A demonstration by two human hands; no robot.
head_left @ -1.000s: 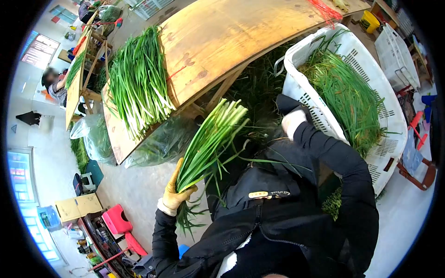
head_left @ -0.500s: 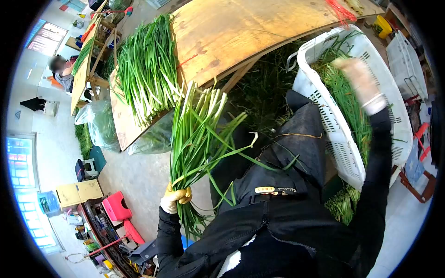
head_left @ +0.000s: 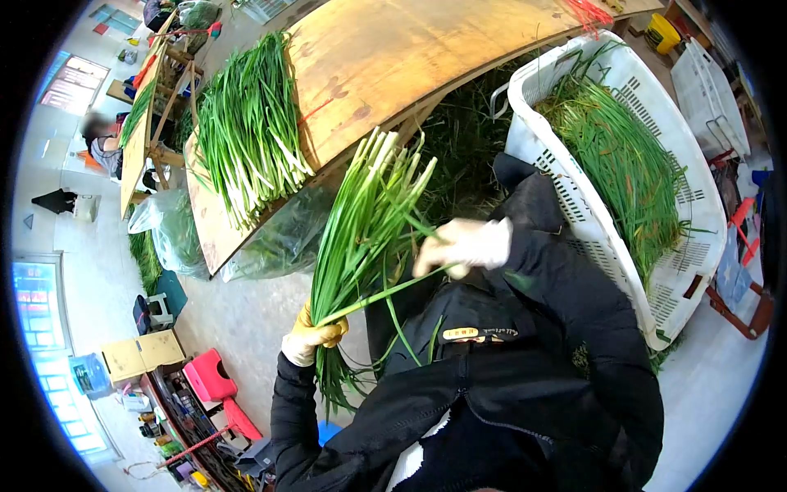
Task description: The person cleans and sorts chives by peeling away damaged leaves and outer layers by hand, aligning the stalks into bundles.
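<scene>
My left hand (head_left: pixel 316 334), in a yellow and white glove, is closed around the lower leafy part of a bunch of garlic chives (head_left: pixel 352 238). The pale stem ends of the bunch point up and away from me. My gloved right hand (head_left: pixel 463 246), slightly blurred, is just right of the bunch in front of my lap. Its fingers are closed on a single chive stalk (head_left: pixel 381 297) that slants out of the bunch. Several loose leaves hang below my left hand.
A thick row of chives (head_left: pixel 250 123) lies on the wooden table (head_left: pixel 369 57) ahead. On my right stands a white perforated crate (head_left: pixel 566 197) holding loose greens (head_left: pixel 611 148). A clear plastic bag (head_left: pixel 176 230) sits left of the table. Another person (head_left: pixel 105 148) sits farther off.
My right hand has come from over the white crate back to the bunch and taken hold of a stalk. My left hand keeps its hold, with the bunch tilted slightly right.
</scene>
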